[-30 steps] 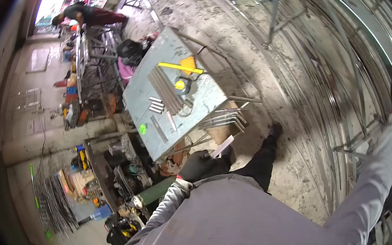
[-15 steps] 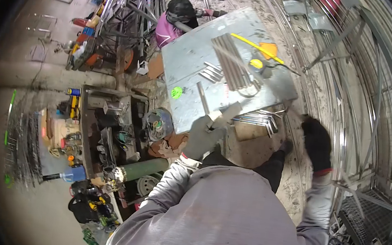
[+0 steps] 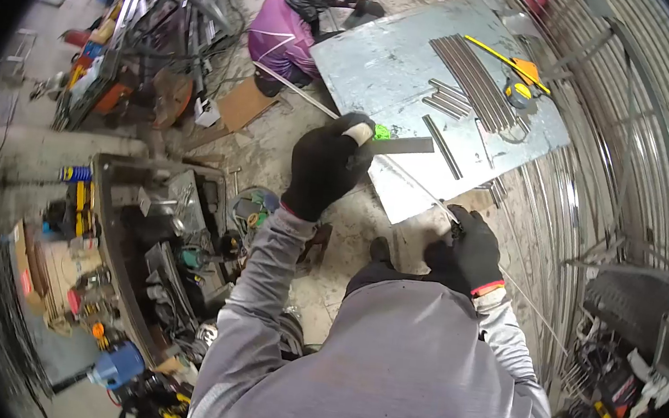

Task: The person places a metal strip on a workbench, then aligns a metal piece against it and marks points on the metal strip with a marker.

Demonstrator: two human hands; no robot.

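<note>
My left hand (image 3: 324, 167), in a black glove, is closed over the table's near left corner. It grips a try square with a flat grey blade (image 3: 406, 145) and a pale stock (image 3: 359, 134). A long thin metal rod (image 3: 416, 184) also passes through this hand and runs slantwise across the table corner. Lower right, my right hand (image 3: 474, 248), gloved too, is closed around the same rod, which continues past it. Under the blade, a green round object (image 3: 382, 132) lies on the metal-topped table (image 3: 367, 64). A short dark metal bar (image 3: 443, 147) rests close by.
Several long tubes (image 3: 480, 85), short cut pieces (image 3: 447, 100), a yellow tape measure (image 3: 518, 95) and a yellow bar (image 3: 506, 63) lie on the table. A co-worker in purple (image 3: 282, 31) crouches at its left. Metal stock lines the right; a tool-filled cart (image 3: 118, 259) stands left.
My right hand has moved in from the right and now grips the long rod, which spans both hands. My left hand has moved up and left with the square. The view has shifted.
</note>
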